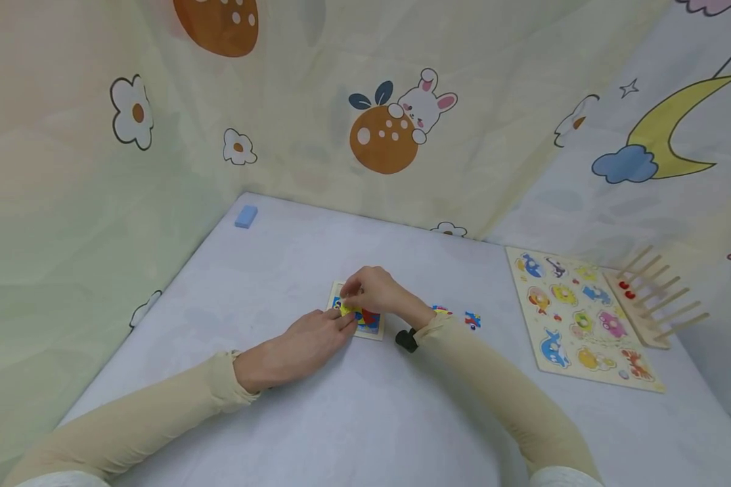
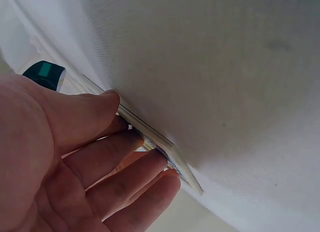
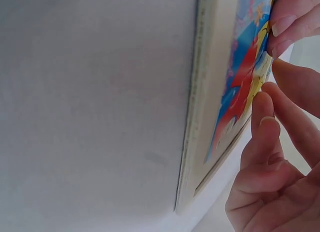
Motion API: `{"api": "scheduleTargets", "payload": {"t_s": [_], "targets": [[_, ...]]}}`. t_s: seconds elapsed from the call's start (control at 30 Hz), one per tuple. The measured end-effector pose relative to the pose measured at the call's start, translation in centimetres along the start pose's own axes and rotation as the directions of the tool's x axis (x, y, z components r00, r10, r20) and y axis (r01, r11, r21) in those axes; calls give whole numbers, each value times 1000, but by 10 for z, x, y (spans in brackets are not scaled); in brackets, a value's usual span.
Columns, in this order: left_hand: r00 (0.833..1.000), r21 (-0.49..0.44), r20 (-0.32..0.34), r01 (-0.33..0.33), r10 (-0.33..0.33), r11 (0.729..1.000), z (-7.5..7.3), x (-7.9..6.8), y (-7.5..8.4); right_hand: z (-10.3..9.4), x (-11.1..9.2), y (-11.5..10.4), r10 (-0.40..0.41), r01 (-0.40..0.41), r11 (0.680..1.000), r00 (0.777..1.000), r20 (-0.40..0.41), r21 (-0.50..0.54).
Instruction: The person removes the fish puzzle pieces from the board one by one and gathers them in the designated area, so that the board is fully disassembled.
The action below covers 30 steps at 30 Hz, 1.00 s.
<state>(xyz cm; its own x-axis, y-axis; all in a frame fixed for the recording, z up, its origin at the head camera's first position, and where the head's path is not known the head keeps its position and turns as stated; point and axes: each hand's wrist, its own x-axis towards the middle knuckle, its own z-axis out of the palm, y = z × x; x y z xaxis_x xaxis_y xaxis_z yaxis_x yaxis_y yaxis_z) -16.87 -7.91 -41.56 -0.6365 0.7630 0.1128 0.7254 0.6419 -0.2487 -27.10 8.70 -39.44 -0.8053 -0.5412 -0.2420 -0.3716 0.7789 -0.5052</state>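
Note:
A small wooden jigsaw board (image 1: 374, 335) with a pale frame and a blue, red and yellow picture lies under both hands. My left hand (image 1: 307, 341) rests its extended fingers on the board's near left part; in the left wrist view its thumb (image 2: 102, 109) is at the board's edge. My right hand (image 1: 378, 291) reaches over from the right, thumb and fingertips pinching a yellow puzzle piece (image 3: 255, 87) at the picture's surface. The hands' fingertips are close together. Two loose puzzle pieces lie beyond the right wrist, one colourful (image 1: 442, 310), one blue and red (image 1: 472, 320).
At the right lies a larger wooden animal puzzle board (image 1: 526, 325). Against it stands a wooden rack with upright pegs (image 1: 652, 331) and red beads (image 1: 627, 291). A blue block (image 1: 246, 216) sits at the far left corner. A black device (image 1: 407, 340) is at the right wrist.

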Motion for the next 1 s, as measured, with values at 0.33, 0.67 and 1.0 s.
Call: {"api": "scheduleTargets", "payload": {"t_s": [0.33, 0.67, 1.0], "targets": [[1000, 15, -6, 3, -3, 1000, 0, -1, 1, 0, 3, -2, 15, -16, 1000, 1000, 26, 19], [999, 27, -29, 13, -12, 1000, 1, -1, 2, -1, 5, -2, 28, -31, 999, 997, 77, 45], [999, 49, -43, 13, -11, 999, 2, 0, 2, -1, 7, -3, 52, -55, 998, 996, 66, 40]]}}
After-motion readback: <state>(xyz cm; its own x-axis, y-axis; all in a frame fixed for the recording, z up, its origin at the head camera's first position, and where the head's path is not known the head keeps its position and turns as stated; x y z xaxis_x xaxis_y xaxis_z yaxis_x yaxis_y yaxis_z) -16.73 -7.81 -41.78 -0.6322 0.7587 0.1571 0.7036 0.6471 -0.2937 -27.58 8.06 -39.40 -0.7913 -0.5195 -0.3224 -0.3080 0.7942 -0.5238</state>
